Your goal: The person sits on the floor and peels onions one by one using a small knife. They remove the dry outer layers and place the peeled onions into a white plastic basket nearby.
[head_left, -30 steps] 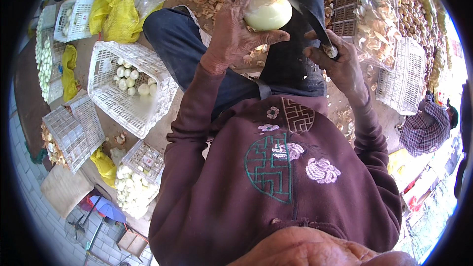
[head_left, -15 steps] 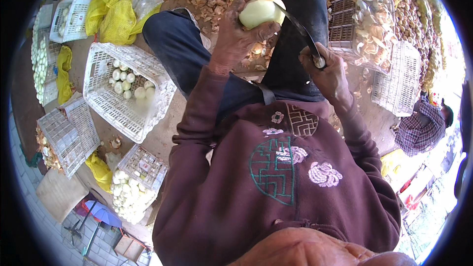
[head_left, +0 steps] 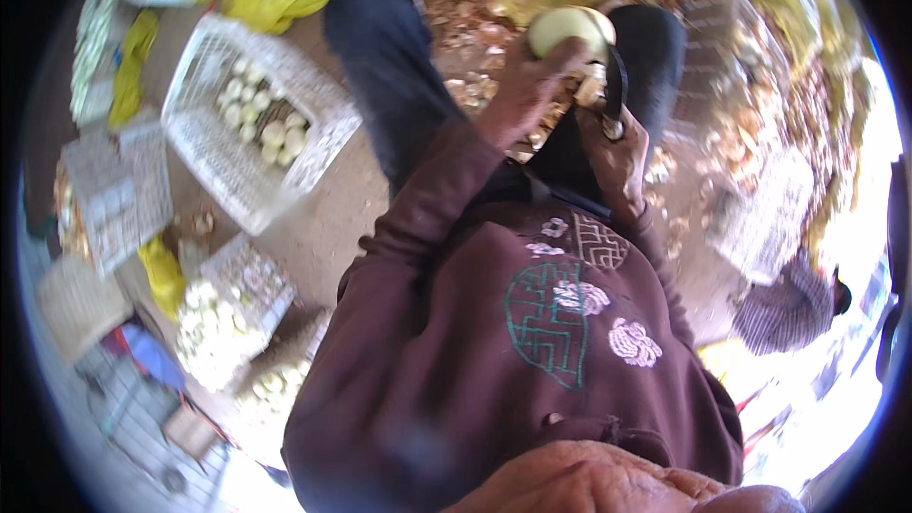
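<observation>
Between my knees, my left hand [head_left: 537, 81] grips a large pale onion [head_left: 560, 30], with fingers around its left and near side. My right hand [head_left: 617, 147] is closed on a curved knife [head_left: 617, 76]; its dark blade rises from the short handle to the onion's right side, against or very close to it. A papery piece of brown skin [head_left: 591, 85] hangs just below the onion by the blade. The picture is slightly smeared by motion.
A white crate [head_left: 185, 112] of peeled onions stands left, among other crates [head_left: 116, 199] and yellow mesh sacks [head_left: 138, 62]. At right are crates [head_left: 760, 209], heaps of skins [head_left: 746, 133] and a person in checked clothing [head_left: 784, 309]. Skins litter the floor [head_left: 313, 237].
The view has shifted, with surroundings blurring. My hands have moved right and down in the picture and closer together; the knife now stands more upright, and loose skin shows under the onion.
</observation>
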A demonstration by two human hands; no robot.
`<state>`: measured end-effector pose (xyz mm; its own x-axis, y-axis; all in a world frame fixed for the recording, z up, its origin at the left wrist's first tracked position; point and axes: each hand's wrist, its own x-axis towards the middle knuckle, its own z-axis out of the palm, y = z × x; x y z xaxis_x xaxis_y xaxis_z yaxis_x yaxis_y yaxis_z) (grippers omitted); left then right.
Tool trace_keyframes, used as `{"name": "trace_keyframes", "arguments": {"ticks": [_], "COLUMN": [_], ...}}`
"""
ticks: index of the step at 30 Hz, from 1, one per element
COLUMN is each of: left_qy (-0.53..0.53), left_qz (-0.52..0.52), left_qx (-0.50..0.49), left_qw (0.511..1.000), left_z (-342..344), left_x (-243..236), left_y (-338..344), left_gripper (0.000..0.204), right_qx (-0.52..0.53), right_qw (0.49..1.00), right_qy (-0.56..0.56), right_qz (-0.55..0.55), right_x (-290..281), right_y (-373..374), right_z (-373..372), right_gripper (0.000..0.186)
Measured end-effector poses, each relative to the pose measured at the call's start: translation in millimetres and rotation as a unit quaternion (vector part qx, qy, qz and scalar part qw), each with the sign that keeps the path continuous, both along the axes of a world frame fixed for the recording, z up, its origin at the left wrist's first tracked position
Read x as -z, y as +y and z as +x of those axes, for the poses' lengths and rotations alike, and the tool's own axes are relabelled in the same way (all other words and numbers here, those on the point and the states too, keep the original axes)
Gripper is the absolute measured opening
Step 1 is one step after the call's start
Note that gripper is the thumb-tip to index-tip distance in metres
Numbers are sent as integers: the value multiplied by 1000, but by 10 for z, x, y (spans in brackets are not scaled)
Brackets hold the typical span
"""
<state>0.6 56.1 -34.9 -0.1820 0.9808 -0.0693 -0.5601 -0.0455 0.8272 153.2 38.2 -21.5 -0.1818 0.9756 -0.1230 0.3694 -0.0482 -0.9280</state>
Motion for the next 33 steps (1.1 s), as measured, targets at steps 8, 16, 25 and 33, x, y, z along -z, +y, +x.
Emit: {"name": "trace_keyframes", "arguments": {"ticks": [8,16,25,33], "left_qy": [-145,149,313,362], "left_qz": [-64,-1,-6,10], "left_qx": [-125,-59,-21,1], "left_qw": [979,987,950,932], "left_z": [238,22,20,12], "left_x": [-146,-415,-431,-471], "left_y": [-48,-254,-246,-246], "left_gripper": [42,45,45,39], "right_qx": [67,12,-113,-66], "right_qw": [953,978,928,986], "right_qy": [216,204,349,123], "right_qz": [-200,-34,-68,96], "right_x": [61,-370,-71,-277], "right_y": [-98,210,538,500], "right_z": [-157,152,239,101], "right_gripper": [15,33,28,24]}}
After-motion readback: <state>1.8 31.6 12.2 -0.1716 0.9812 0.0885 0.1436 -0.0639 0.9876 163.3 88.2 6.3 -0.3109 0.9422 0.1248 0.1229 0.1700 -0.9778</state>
